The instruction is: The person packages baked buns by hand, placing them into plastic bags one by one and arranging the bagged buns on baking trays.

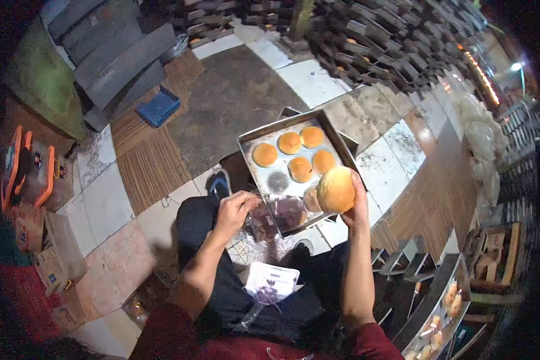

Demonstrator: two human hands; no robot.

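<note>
My right hand (358, 207) is wrapped round a golden bun (336, 189), held above the near right corner of a metal baking tray (348, 157). Several more round buns (290, 143) lie on the tray's far part. To the left, my left hand (234, 213) pinches the edge of a clear plastic bag (267, 219), which spreads over the tray's near end. The bag's mouth is hard to make out. On my lap lies a white packet with dark print (272, 282).
At the right stands a rack tray with wrapped buns (435, 327). A blue tray (158, 107) lies on the patchwork tile floor, near grey stacked panels (123, 54). An orange-handled crate (42, 174) is at the left. Many dark trays (378, 45) are piled at the back.
</note>
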